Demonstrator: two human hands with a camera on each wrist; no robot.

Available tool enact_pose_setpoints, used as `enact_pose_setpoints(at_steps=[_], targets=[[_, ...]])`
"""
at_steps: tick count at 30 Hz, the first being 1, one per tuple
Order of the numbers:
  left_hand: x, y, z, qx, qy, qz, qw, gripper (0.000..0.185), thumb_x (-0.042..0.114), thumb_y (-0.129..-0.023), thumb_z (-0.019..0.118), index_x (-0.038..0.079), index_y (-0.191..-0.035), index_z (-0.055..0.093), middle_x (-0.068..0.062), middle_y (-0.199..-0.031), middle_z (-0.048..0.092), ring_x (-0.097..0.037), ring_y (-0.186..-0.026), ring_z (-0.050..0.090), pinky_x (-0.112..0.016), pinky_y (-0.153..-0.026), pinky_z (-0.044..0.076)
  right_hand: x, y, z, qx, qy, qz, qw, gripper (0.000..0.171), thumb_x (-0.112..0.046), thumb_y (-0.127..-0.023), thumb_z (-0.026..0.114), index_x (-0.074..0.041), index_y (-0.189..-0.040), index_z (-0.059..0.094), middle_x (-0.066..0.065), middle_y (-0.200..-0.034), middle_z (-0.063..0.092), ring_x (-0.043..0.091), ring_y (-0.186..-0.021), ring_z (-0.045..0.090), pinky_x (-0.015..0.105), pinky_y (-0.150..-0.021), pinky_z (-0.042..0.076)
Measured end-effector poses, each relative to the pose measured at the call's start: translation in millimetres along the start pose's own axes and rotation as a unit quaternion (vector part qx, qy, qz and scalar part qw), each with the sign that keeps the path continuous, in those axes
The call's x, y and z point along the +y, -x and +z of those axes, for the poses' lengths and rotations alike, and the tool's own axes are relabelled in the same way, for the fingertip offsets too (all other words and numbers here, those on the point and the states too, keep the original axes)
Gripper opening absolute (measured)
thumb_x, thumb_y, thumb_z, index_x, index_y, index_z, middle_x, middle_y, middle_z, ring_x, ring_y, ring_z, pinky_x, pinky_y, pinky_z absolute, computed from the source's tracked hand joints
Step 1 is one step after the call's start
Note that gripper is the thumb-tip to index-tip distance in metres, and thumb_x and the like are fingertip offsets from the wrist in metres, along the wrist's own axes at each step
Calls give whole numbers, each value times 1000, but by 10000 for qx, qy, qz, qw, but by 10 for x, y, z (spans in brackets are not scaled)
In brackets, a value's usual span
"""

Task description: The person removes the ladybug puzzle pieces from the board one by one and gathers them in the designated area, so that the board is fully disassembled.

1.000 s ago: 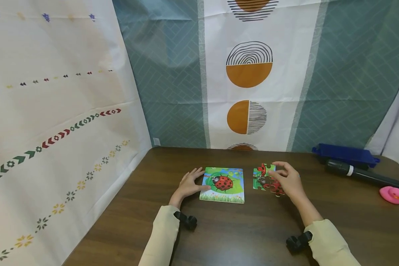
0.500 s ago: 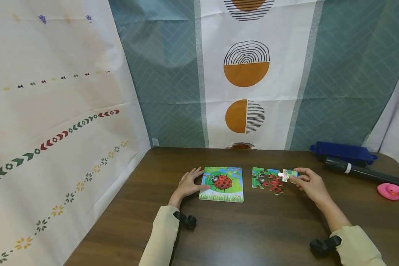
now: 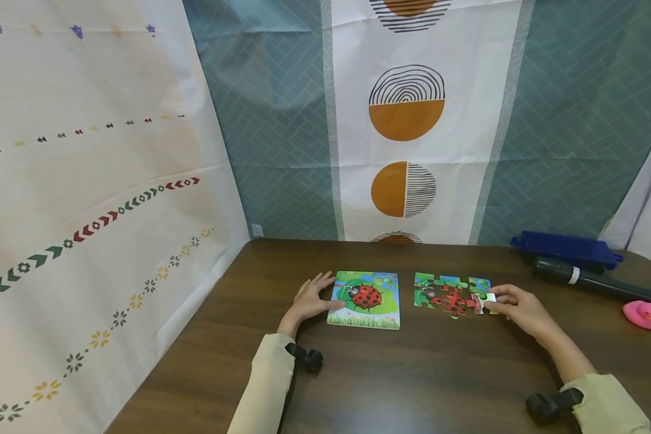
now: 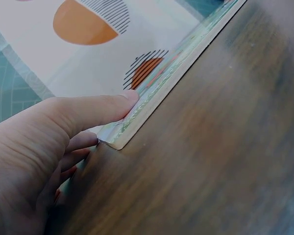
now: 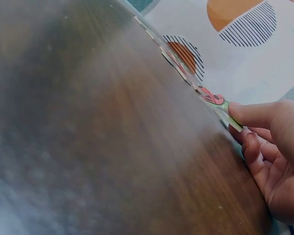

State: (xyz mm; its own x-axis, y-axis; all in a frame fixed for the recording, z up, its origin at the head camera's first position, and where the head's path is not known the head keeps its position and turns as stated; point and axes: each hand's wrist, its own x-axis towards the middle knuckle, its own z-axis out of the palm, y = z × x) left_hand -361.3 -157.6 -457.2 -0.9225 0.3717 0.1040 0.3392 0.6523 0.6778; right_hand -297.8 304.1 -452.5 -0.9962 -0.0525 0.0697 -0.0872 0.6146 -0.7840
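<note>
My left hand (image 3: 307, 304) rests at the left edge of a square ladybug picture board (image 3: 377, 313), its fingers stretched beside it. Up close in the left wrist view, the thumb (image 4: 110, 108) lies on the board's top near a corner. To the right lie several jigsaw puzzle pieces (image 3: 451, 299) showing parts of a red ladybug on green. My right hand (image 3: 523, 312) pinches one puzzle piece (image 5: 220, 104) between thumb and fingers, at the right side of this group. The held piece is tilted in the right wrist view. Another piece (image 3: 478, 283) lies just behind it.
A blue tray (image 3: 566, 250) stands at the back right of the brown table (image 3: 390, 386). In front of it lies a long black cylinder (image 3: 602, 283) with a white band, and nearer, a pink rubber duck (image 3: 643, 315). Patterned curtains hang behind and at left.
My right hand has moved right and a little nearer, from the middle of the pieces to their right side. It now pinches a different piece; one lies behind. My left hand stays put.
</note>
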Motion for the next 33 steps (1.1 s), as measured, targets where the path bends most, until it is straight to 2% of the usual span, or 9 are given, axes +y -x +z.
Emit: enact_pose_setpoints(at_steps=[8, 21, 33], targets=[[12, 1, 1, 9, -24, 7, 10000, 78, 37, -83, 76, 8, -148, 43, -10, -161, 30, -33, -152, 19, -55, -125, 10, -21, -5, -10, 127, 210, 79, 9997, 49, -27, -93, 66, 12, -121, 55, 11, -97, 62, 3, -67, 50, 23, -56, 47], [32, 7, 2, 41, -10, 5, 10000, 76, 34, -83, 76, 7, -147, 44, -11, -160, 31, -34, -151, 20, -55, -124, 10, -13, 10, -30, -7, 288, 213, 9994, 53, -28, -92, 68, 13, -124, 54, 19, -104, 62, 5, -70, 54, 23, -59, 49], [23, 6, 3, 54, -58, 31, 10000, 76, 35, -83, 77, 7, -147, 45, -12, -160, 32, -35, -151, 21, -56, -124, 11, -10, 26, -41, -79, 101, 165, 9998, 51, -26, -95, 64, 13, -125, 52, 18, -105, 61, 4, -69, 53, 23, -59, 49]])
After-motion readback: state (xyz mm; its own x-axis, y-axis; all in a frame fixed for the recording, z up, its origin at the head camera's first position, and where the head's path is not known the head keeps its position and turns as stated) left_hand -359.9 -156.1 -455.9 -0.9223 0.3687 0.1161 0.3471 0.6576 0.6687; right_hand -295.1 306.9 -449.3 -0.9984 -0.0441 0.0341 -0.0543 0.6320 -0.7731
